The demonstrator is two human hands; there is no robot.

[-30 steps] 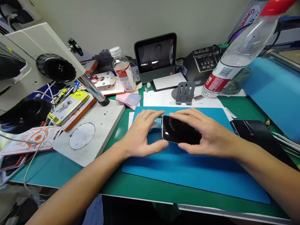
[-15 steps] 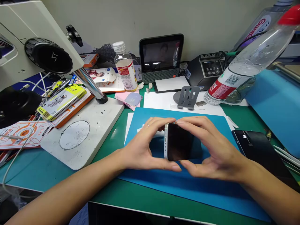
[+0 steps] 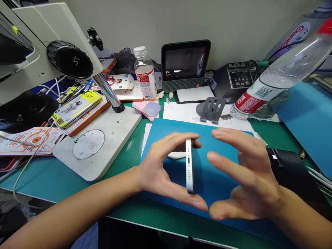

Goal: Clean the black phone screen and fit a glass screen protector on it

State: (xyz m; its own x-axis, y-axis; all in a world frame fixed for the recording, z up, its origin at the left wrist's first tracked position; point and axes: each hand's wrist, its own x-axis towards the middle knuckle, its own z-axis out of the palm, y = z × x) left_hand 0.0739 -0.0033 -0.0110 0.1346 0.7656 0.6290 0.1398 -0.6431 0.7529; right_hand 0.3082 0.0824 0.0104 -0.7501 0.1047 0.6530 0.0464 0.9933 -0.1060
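A smartphone (image 3: 189,166) stands on edge above the blue mat (image 3: 176,126), its silver bottom side with the charging port and speaker holes facing me. My left hand (image 3: 166,169) grips it by its two long sides, thumb below and fingers above. Just right of the phone, my right hand (image 3: 246,176) hovers with fingers spread and nothing in it, apart from the phone. Behind the left fingers a white item lies on the mat, mostly hidden. The phone's screen is turned almost out of sight.
A microscope stand (image 3: 121,121) with a white base fills the left, with boxes (image 3: 80,107) stacked there. Along the back are a small bottle (image 3: 145,79), a display (image 3: 185,62), a grey phone holder (image 3: 213,109) and a large tilted bottle (image 3: 277,83). A black device (image 3: 293,180) lies at right.
My right hand has let go of the phone and moved right, its fingers spreading. The phone has turned from showing its dark screen to nearly edge-on, held by my left hand alone.
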